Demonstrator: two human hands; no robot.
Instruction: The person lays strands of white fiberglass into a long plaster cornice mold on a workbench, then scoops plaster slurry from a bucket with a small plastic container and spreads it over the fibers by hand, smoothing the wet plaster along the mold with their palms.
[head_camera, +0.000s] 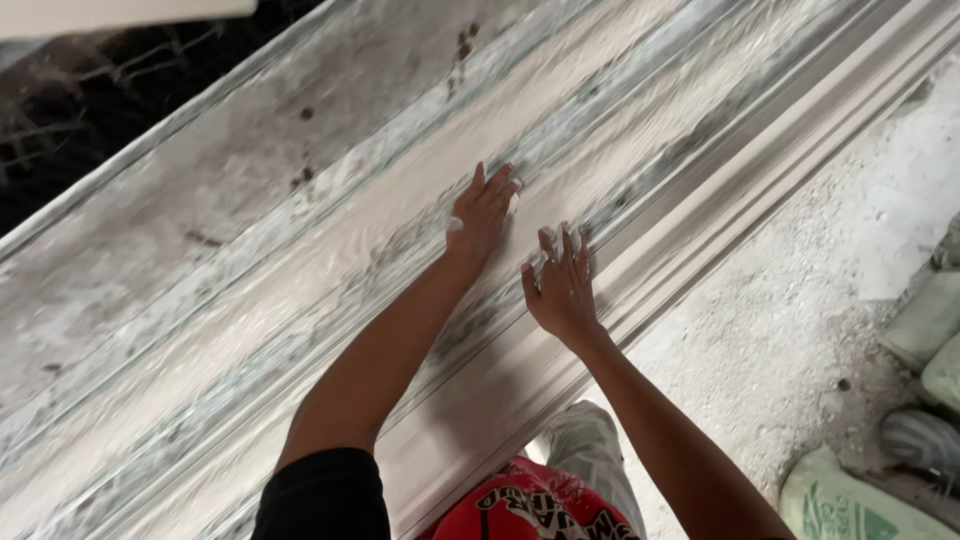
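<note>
Both grips are released: the left hand (482, 212) lies flat, fingers spread, on the long plaster moulding (330, 260); the right hand (560, 288), at four o'clock, likewise.

I see a long moulded slab (300, 250) in pale grey and off-white, streaked lengthwise with beige bands and dull greenish-grey lines, with a few dark brown specks near its upper part. My left hand (483, 212) and right hand (562, 290) show whitish dust on the fingertips. The sleeve (325, 495) is black. The garment (535, 510) below is red with black and white print. The floor (800, 300) is speckled pale grey. The sacks (850, 505) at right are pale green.
</note>
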